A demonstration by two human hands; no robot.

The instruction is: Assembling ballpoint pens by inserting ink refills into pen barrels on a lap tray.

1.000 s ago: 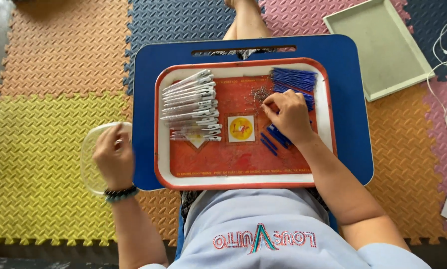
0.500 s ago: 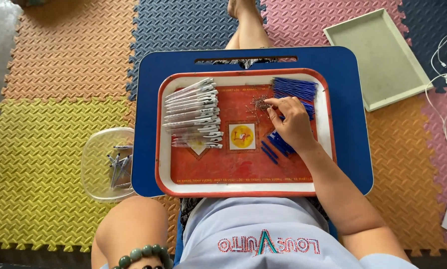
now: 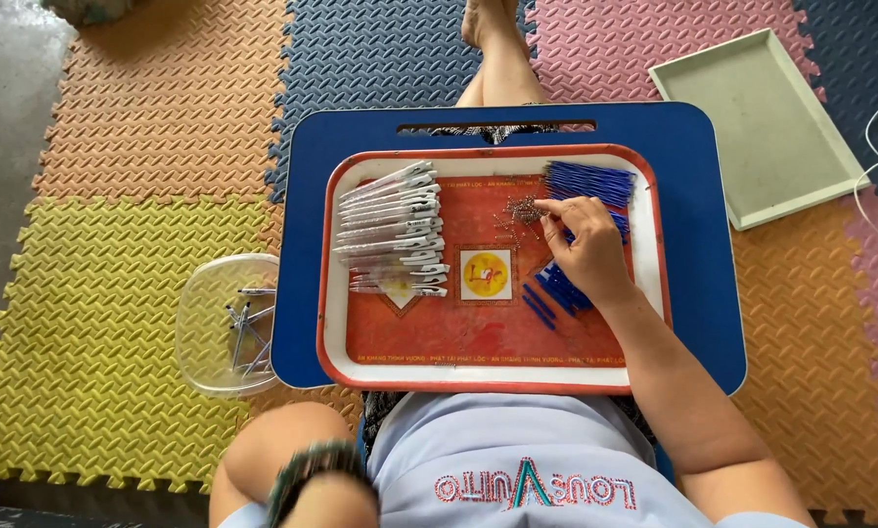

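Picking from the springs [image 3: 525,209] on the tray [image 3: 339,323], the right hand [image 3: 587,249] has its thumb and forefinger drawn close at the near edge of the heap; whether a spring already sits between the tips I cannot tell (the coils are too fine at this size). The heap lies directly under the fingertips, touching them. Just beyond the grip, toward the far rim, lies the stack of blue refills [image 3: 589,183]; more of them lie under the palm, on the wrist side. Well across from the grip, on the thumb side, the clear barrels [image 3: 392,232] lie in an overlapping row. The tray rests on a blue lap desk [image 3: 703,293].

The left hand [image 3: 314,479] is at the lower edge of the view, blurred, well apart from the tray; its fingers cannot be made out. The clear dish [image 3: 209,303] with a few finished pieces stands off the desk beside it.

To do this step well, I judge that the tips should take one coil from the loose edge of the heap, not its middle, where springs tangle. I would lift straight up, check that no second coil hangs on, and keep the palm off the refills below it.
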